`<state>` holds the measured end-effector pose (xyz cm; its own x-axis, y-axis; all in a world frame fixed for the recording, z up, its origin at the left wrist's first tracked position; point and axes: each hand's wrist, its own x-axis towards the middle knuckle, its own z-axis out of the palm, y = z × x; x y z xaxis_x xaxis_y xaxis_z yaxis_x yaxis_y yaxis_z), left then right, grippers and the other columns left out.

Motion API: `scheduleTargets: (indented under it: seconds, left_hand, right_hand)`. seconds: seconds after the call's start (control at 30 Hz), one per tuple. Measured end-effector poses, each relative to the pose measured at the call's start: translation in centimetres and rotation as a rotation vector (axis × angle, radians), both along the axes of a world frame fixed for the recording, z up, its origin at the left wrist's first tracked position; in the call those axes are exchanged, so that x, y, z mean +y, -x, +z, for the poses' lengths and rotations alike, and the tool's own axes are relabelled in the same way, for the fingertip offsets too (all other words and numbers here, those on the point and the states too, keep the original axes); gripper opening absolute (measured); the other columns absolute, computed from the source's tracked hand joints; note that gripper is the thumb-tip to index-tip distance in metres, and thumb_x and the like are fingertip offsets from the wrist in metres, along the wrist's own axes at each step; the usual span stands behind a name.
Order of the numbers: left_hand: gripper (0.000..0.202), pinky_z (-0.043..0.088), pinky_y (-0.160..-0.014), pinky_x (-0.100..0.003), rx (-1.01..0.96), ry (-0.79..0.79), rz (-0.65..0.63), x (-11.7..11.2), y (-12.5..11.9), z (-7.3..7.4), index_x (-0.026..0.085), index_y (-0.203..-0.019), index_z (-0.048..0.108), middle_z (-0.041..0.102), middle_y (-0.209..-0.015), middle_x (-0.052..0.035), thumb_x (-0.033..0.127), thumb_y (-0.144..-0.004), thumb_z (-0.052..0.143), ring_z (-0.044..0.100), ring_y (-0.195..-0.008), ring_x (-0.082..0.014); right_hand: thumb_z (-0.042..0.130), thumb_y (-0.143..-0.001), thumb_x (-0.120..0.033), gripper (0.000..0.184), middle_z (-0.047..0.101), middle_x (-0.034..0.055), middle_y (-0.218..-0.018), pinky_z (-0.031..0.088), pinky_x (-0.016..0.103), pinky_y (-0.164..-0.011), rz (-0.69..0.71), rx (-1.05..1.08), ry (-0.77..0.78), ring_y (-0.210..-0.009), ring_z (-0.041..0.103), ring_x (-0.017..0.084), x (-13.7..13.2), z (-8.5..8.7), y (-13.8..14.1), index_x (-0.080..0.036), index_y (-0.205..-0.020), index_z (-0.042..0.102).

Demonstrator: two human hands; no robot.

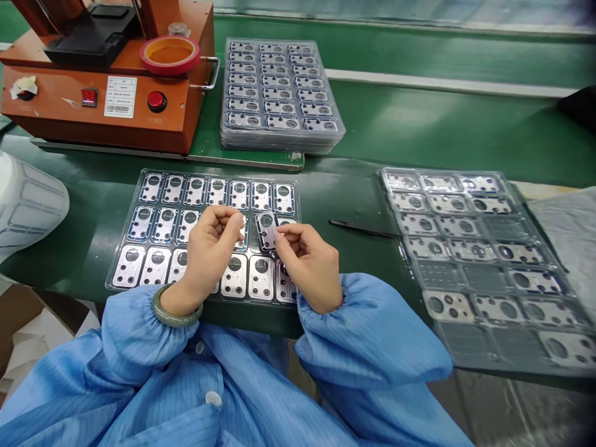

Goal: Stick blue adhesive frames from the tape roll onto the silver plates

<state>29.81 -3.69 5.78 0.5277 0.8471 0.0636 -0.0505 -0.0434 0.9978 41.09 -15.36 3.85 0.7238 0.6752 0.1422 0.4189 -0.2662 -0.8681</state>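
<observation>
Between the thumb and fingers of my right hand (310, 264) is a small silver metal plate (266, 228) with a large round hole and smaller dark holes. It is tilted over the near clear plastic tray (112, 273), which holds rows of similar plates, some with blue edges. Just left of the held plate, my left hand (212, 251) hovers above the tray with thumb and fingertips pinched together. Whatever those fingertips hold, if anything, is too small to make out. A green bangle (174, 313) circles the left wrist.
Black tweezers (363, 228) lie right of the tray, beside a second tray (419, 273) with plates in some pockets. Stacked filled trays (282, 133) stand behind. At back left is an orange machine (97, 118) carrying a red tape roll (170, 65). A white container (32, 205) stands left.
</observation>
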Motion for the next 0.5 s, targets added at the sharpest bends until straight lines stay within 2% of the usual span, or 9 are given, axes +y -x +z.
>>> scheduleTargets:
  seconds: [0.13,0.27,0.33,0.4,0.5]
  left_hand:
    - [0.011,0.052,-0.059,-0.018,-0.068,-0.039,-0.009,-0.1,-0.2,0.3,0.017,-0.086,0.059,0.062,-0.073,0.0019,0.027,-0.085,0.063,0.060,-0.059,-0.0060]
    - [0.010,0.052,-0.058,-0.017,-0.113,-0.086,-0.008,-0.3,0.3,0.7,0.017,-0.086,0.058,0.062,-0.073,0.0020,0.026,-0.086,0.062,0.061,-0.059,-0.0054]
    - [0.009,0.051,-0.058,-0.017,-0.107,-0.115,-0.009,-0.5,1.4,1.1,0.017,-0.087,0.058,0.062,-0.073,0.0020,0.025,-0.087,0.061,0.061,-0.059,-0.0054]
    - [0.007,0.052,-0.058,-0.018,-0.082,-0.161,-0.007,-0.4,3.1,1.5,0.018,-0.089,0.058,0.062,-0.073,0.0019,0.024,-0.088,0.060,0.061,-0.058,-0.0060]
    - [0.008,0.052,-0.061,-0.021,-0.021,-0.371,0.059,0.2,6.5,1.6,0.018,-0.096,0.058,0.063,-0.077,0.0000,0.020,-0.089,0.058,0.062,-0.063,-0.0086]
  right_hand:
    - [0.057,-0.086,-0.028,0.014,0.066,0.0020,-0.078,0.045,0.027,-0.065,0.098,-0.168,0.102,-0.065,0.058,0.013,0.2,-0.4,-0.2,-0.020,-0.092,0.067]
    - [0.055,-0.088,-0.031,0.019,0.061,0.0003,-0.068,0.041,0.027,-0.060,0.133,-0.353,0.153,-0.061,0.055,0.013,0.3,-0.3,-0.3,-0.021,-0.085,0.071]
    - [0.055,-0.088,-0.033,0.020,0.060,-0.0001,-0.066,0.041,0.027,-0.059,0.134,-0.372,0.175,-0.059,0.055,0.013,0.3,-0.4,-0.4,-0.022,-0.084,0.072]
    - [0.055,-0.088,-0.035,0.021,0.065,0.0011,-0.072,0.043,0.027,-0.061,0.135,-0.337,0.164,-0.062,0.057,0.014,0.2,-0.6,-0.7,-0.021,-0.085,0.071]
    - [0.055,-0.087,-0.040,0.024,0.070,0.0030,-0.081,0.047,0.029,-0.067,0.126,-0.239,0.142,-0.067,0.062,0.016,0.2,-0.8,-1.0,-0.021,-0.087,0.071]
